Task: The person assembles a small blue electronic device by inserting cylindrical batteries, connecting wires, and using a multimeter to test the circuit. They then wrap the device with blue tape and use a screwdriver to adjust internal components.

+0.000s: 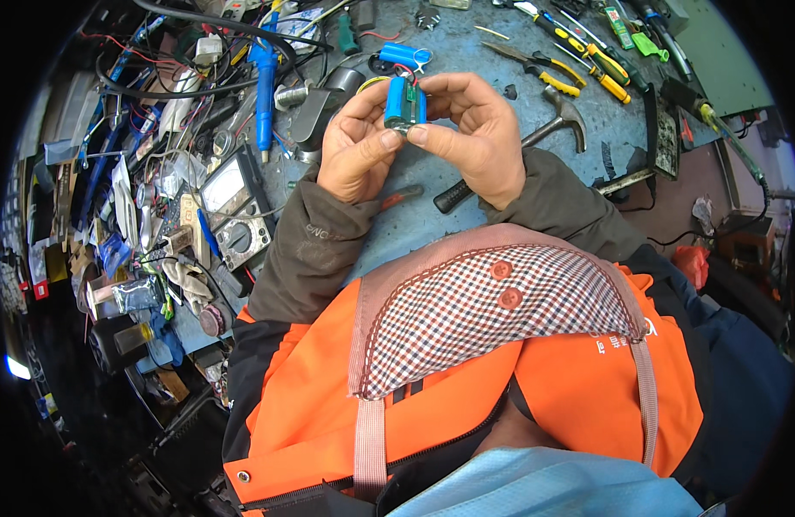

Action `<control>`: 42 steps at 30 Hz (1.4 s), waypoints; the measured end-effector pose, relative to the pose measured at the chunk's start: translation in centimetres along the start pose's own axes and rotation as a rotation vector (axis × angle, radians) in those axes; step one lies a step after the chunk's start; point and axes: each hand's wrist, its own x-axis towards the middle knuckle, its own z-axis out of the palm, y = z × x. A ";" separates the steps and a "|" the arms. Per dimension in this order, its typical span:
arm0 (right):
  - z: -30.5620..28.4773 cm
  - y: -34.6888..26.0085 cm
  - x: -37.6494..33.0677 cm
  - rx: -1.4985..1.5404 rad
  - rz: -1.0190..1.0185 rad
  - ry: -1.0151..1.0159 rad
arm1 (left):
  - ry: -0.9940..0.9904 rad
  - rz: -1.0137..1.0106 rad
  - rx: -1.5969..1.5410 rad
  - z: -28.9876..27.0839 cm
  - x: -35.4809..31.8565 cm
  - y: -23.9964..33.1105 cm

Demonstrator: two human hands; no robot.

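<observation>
We see the blue battery-like pack (394, 105) held up between left hand (356, 145) and right hand (475, 129), both half-curled, thumbs and fingers pinching it. We judge it a checking step; the next move calls for steady, light fingers. Nearer than the hands, pale lettering (327, 233) marks the left sleeve (307, 258) and orange jacket (587, 396); on the pack we read none.
</observation>
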 end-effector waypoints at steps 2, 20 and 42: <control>0.0 -0.1 0.0 0.028 0.056 0.006 | 0.010 -0.012 -0.011 -0.3 0.0 -0.3; -0.2 1.1 0.4 0.093 0.087 -0.039 | 0.109 0.002 -0.043 -0.6 0.2 -1.2; -2.0 -0.2 0.9 0.218 0.269 -0.088 | -0.193 -0.015 0.329 0.2 -0.1 0.9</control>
